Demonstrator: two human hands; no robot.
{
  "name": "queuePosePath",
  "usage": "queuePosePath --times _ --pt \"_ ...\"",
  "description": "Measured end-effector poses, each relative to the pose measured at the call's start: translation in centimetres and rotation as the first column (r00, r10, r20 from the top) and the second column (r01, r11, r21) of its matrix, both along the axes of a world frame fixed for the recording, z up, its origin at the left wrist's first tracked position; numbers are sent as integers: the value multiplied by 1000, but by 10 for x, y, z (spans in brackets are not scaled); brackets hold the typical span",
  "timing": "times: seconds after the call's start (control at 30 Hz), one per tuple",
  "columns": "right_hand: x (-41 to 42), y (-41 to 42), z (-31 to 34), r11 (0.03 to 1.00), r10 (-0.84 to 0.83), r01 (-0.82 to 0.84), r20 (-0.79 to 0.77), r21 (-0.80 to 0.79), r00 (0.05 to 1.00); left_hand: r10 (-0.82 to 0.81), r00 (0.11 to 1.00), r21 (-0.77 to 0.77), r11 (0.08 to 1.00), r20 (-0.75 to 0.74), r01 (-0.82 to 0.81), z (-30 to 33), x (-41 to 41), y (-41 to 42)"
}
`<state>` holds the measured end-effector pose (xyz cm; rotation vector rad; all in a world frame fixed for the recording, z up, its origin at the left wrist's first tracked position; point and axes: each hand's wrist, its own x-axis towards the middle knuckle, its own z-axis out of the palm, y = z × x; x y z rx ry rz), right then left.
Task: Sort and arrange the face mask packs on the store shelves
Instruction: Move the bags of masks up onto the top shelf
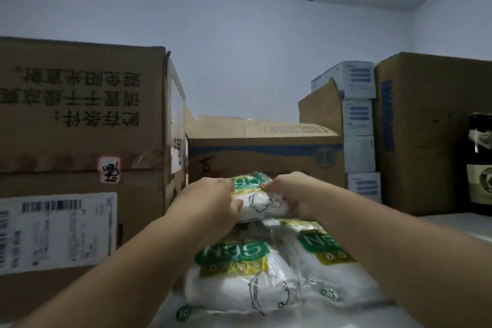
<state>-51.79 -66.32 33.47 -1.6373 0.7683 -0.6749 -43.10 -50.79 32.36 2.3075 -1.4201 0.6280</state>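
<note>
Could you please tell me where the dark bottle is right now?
In the head view, the dark bottle stands at the far right edge of the shelf, beside the tall brown carton.

Top pack [255, 201] on two lower packs: left pack [239, 282], right pack [330, 271], side by side on shelf [458, 224]. Left hand [213, 202] at top pack's left end, right hand [288, 194] at right end. Big carton [80, 141] left. Low carton [263, 152] behind packs. Stacked boxes [358, 130] right of it, then tall carton [423, 136], bottle [480, 165] far right.
</note>
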Motion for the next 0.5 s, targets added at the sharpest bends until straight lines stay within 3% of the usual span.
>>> queuePosePath --times 0.17,0.23,0.37,0.5 --pt "14 4 -14 992 108 -113 -79 -59 991 24 999 150 988 -35 -18 -4 -1 2" --pt "14 5 -16 976 92 -116 -132 -184 987 48 998 174 984 -39 -40 -6 1 -1" --pt "9 4 -17 766 -111 -96 -278 -636 954 68 997 168 984 -42 -60 -11 3 -8" --pt "7 7 -21 671 -95 -183 -328 -718 940 78 995 169 983 -60 -67 -15 5 -10"
